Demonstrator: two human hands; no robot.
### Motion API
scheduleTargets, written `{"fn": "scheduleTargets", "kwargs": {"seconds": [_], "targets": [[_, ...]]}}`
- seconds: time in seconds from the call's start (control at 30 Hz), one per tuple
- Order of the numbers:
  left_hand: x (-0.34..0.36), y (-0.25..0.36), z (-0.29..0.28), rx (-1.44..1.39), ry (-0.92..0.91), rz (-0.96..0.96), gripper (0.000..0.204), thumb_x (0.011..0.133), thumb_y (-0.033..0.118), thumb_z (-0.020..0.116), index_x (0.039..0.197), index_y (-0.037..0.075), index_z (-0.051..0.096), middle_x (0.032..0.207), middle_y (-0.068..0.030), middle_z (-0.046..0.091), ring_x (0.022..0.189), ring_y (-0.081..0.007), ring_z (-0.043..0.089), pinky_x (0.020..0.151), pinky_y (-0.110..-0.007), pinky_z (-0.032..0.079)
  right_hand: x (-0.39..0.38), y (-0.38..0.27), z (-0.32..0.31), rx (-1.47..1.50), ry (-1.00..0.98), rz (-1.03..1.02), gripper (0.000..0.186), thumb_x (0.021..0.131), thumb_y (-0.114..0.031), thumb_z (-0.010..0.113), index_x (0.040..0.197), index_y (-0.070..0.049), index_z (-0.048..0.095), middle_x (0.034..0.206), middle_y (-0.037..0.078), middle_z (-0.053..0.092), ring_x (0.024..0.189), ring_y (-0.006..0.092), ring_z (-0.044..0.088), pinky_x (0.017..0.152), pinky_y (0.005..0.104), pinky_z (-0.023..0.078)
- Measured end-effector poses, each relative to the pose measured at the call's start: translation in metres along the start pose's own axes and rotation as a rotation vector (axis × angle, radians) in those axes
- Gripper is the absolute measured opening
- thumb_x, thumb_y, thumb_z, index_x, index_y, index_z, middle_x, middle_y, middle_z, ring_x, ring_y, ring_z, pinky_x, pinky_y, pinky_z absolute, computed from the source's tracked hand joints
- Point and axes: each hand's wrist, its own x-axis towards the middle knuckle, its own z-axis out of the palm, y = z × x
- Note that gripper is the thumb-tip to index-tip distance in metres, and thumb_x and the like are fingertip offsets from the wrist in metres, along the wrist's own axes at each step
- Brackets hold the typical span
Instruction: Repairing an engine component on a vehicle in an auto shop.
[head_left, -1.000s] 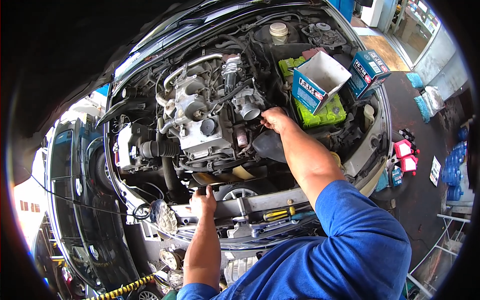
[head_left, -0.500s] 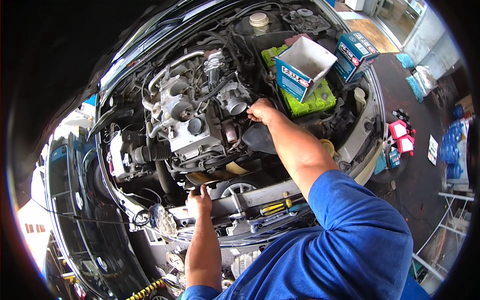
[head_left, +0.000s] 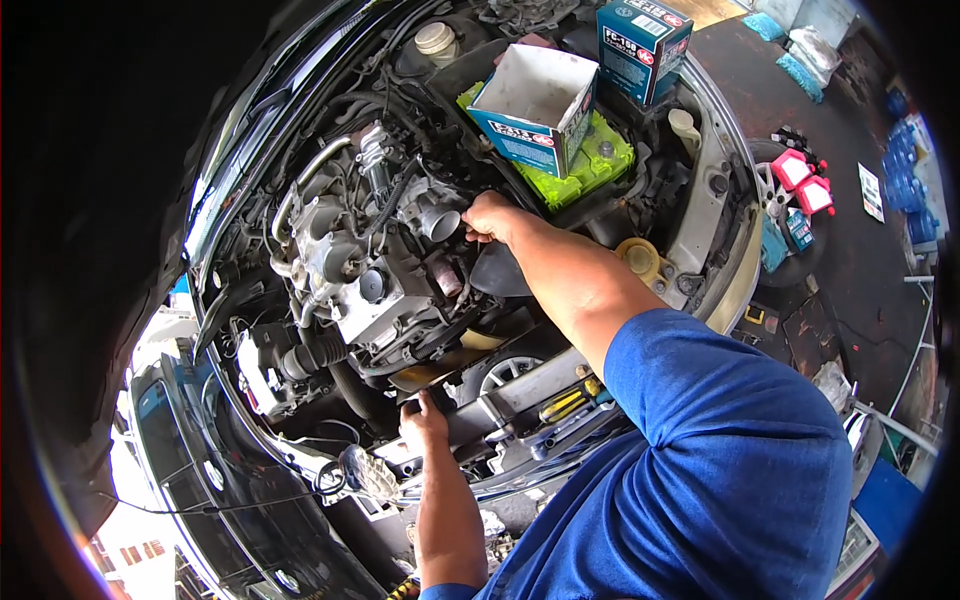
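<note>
Greasy metal engine (head_left: 350, 270) under hand (head_left: 490, 217)

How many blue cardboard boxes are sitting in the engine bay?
2: an open blue box on the green battery, and a closed blue box just behind it, toward the fender. Others may be hidden.

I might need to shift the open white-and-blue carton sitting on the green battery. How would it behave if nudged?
The carton looks empty with its top open, so it is probably very light and would slide or tip easily. It sits tilted on the battery, so a nudge may topple it. Its thin cardboard walls would likely crush if squeezed.
</note>
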Motion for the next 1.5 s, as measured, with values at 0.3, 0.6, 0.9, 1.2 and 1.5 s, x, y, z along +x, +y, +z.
{"fn": "scheduleTargets", "kwargs": {"seconds": [0.3, 0.6, 0.9, 1.2, 1.5], "targets": [[0.001, -0.009, -0.001, -0.059, -0.001, 0.014, 0.048, 0.088, 0.049, 0.062, 0.104, 0.004, 0.07, 0.095, -0.0159, 0.072, 0.088, -0.0313, 0.068, 0.081, -0.041, 0.051, -0.013, -0.005, 0.005, -0.209, -0.03, -0.061, 0.013, 0.085, -0.009, 0.065, 0.085, 0.004, 0.066, 0.072, 0.014, 0.068, 0.054, 0.0218, 0.067, 0.036, 0.033, 0.047], [0.004, -0.011, 0.0, -0.099, -0.016, -0.018, 0.047, 0.089, 0.046, 0.063, 0.104, 0.002, 0.07, 0.094, -0.0157, 0.072, 0.086, -0.03, 0.069, 0.08, -0.04, 0.051, -0.014, -0.009, 0.01, -0.51, -0.037, -0.167, 0.023, 0.082, -0.016, 0.074, 0.091, 0.005, 0.069, 0.074, 0.014, 0.071, 0.06, 0.0203, 0.068, 0.051, 0.0311, 0.054], [-0.01, 0.017, -0.015, -0.067, -0.07, -0.034, 0.047, 0.089, 0.044, 0.063, 0.11, 0.002, 0.069, 0.103, -0.0179, 0.071, 0.096, -0.0297, 0.068, 0.087, -0.039, 0.05, -0.001, 0.002, -0.003, 0.076, -0.117, 0.063, 0.012, 0.088, -0.009, 0.069, 0.087, 0.002, 0.064, 0.077, 0.011, 0.066, 0.06, 0.019, 0.066, 0.042, 0.03, 0.05], [-0.008, 0.003, -0.021, 0.056, -0.063, -0.073, 0.048, 0.087, 0.054, 0.06, 0.119, 0.019, 0.067, 0.107, -0.0129, 0.071, 0.1, -0.0314, 0.067, 0.087, -0.043, 0.05, -0.049, 0.015, 0.018, -0.638, 0.403, -0.436, 0.034, 0.084, -0.03, 0.068, 0.102, -0.001, 0.067, 0.102, 0.022, 0.069, 0.097, 0.0363, 0.066, 0.085, 0.0422, 0.052], [-0.01, 0.015, -0.03, 0.111, -0.134, -0.134, 0.055, 0.087, 0.063, 0.054, 0.125, 0.024, 0.062, 0.121, -0.0064, 0.066, 0.119, -0.0276, 0.057, 0.102, -0.053, 0.037, -0.065, 0.0, 0.043, -0.327, 0.502, -0.612, 0.028, 0.088, -0.026, 0.064, 0.103, -0.003, 0.063, 0.097, 0.021, 0.069, 0.094, 0.0389, 0.066, 0.083, 0.0451, 0.052]]}}
